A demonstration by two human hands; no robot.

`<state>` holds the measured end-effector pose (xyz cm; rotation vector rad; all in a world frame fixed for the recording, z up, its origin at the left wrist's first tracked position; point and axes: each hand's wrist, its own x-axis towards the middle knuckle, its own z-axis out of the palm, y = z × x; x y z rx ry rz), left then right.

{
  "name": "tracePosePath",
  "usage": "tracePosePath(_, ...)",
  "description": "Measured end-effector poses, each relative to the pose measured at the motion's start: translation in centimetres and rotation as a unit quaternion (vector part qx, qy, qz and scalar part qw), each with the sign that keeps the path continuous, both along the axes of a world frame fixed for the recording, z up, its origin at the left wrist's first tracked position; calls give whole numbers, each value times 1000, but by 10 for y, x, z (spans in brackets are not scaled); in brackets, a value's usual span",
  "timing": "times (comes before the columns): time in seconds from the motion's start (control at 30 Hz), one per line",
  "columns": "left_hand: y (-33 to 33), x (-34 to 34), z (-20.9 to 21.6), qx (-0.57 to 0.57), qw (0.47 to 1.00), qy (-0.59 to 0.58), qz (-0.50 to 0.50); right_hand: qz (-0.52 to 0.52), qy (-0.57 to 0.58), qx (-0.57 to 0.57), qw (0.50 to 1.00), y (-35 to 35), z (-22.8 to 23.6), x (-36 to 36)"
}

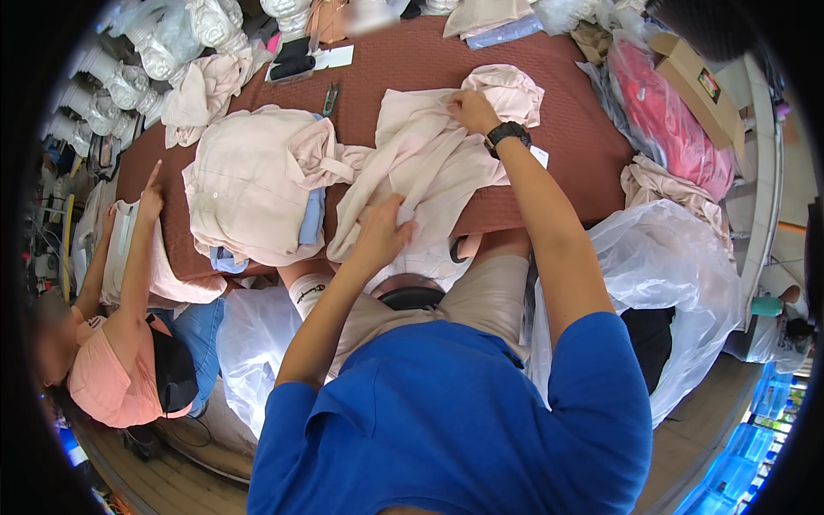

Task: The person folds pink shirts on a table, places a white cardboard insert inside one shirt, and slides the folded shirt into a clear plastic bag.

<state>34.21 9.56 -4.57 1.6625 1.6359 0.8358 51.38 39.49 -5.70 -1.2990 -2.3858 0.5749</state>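
A pale pink shirt point(429, 163) lies loosely spread and creased in front of me, its lower part hanging over the table's near edge. My right hand point(473, 112), with a black watch on its wrist, is closed on the fabric near the bunched far end. On the shirt's near left part rests my left hand point(383, 230), thumb and fingers apart. Just left is a flatter pile of pale pink shirts point(245, 184), with a twisted sleeve point(319, 154) on top. Light blue cloth point(312, 219) sticks out from under that pile.
A brown cloth covers the table point(566, 137). Thread snips point(330, 99) lie beyond the pile. White wrapped figures point(154, 60) crowd the far left. At left, a co-worker point(129, 343) points a finger. Plastic bags point(669, 275) and an open carton point(699, 90) stand at right.
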Motion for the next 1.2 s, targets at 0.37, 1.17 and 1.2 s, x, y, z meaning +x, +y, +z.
tracePosePath(0.37, 37, -105, 9, 226, 879, 390, 157, -115, 503, 141, 845, 3, 186, 74)
tracePosePath(1.17, 135, 89, 72, 150, 982, -110, -30, 49, 280, 78, 956, -53, 275, 77)
tracePosePath(1.2, 143, 92, 57, 188, 979, -82, -7, 68, 293, 47, 953, -61, 280, 66)
